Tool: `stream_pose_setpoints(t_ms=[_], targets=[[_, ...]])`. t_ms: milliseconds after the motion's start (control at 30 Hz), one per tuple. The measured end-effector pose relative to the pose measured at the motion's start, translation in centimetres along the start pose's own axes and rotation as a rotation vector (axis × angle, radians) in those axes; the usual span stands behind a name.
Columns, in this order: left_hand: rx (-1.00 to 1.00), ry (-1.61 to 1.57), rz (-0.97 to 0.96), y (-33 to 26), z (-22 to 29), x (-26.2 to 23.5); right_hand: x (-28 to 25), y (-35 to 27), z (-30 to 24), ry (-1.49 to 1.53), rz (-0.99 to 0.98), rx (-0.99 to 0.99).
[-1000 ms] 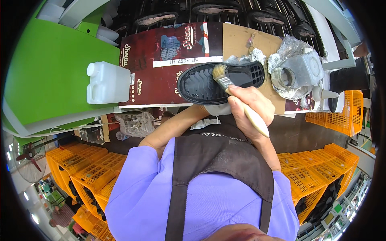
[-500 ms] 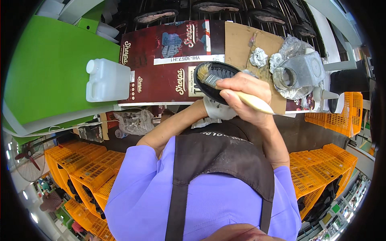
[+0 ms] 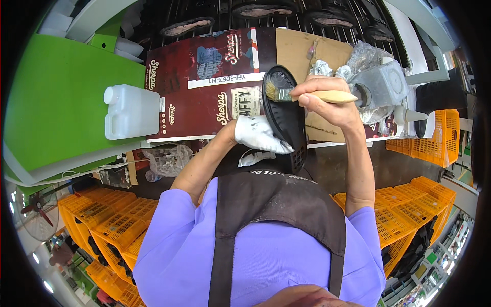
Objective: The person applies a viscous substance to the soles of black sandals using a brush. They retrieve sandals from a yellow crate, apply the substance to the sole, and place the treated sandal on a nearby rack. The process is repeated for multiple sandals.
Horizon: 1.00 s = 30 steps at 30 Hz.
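Observation:
A black shoe sole (image 3: 287, 116) stands on a slant over the near edge of the table, its hollow inner side tilted toward me. My left hand (image 3: 259, 135), in a white smudged glove, is closed on the sole's left side; some fingers are hidden behind it. Bare and closed, my right hand (image 3: 335, 111) grips a paintbrush (image 3: 340, 96) with a pale wooden handle. The brush's bristles rest on the inside of the sole near its far end.
Maroon printed cardboard (image 3: 204, 110) covers the table, with brown cardboard (image 3: 294, 43) beside it. A white jug (image 3: 132, 112) stands left. At right are a clear plastic container (image 3: 383, 84) and a squeeze bottle (image 3: 409, 115). Black shoe parts (image 3: 263, 10) lie on a far rack; orange crates (image 3: 409, 210) flank me.
The sole has turned from slanting crosswise to more upright, its near end lowered toward me. My left hand came out from beneath to its left side. The brush now points left, its handle level.

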State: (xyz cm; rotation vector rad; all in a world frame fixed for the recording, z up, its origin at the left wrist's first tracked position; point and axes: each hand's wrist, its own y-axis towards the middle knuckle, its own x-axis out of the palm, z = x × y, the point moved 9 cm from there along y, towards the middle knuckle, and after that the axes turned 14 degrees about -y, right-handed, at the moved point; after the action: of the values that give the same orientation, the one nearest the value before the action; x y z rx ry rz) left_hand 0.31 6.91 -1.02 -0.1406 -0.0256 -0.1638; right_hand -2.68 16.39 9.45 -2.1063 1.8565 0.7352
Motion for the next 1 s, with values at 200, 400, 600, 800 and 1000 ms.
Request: stream_pose_setpoints(t_ms=[200, 400, 600, 800, 1000], targets=[[0.122, -0.598, 0.36, -1.6, -2.1, -2.7, 0.8, -1.6, 1.7, 0.081, -0.059, 0.049], [0.308, -1.326, 0.622, -3.2, -2.7, -3.0, 1.8, -2.6, 1.1, 0.148, -0.207, -0.016], [0.304, -1.246, 0.394, -2.7, -1.8, -1.7, -1.4, -2.3, 3.4, -0.002, 0.197, 0.091], [0.311, -1.366, 0.426, -3.2, -1.9, -1.6, -1.4, -2.7, 1.5, -0.683, 0.311, -0.085], [0.371, -1.318, 0.53, -4.5, -2.4, -3.4, 3.9, -4.2, -2.5, -0.586, 0.023, -0.269]])
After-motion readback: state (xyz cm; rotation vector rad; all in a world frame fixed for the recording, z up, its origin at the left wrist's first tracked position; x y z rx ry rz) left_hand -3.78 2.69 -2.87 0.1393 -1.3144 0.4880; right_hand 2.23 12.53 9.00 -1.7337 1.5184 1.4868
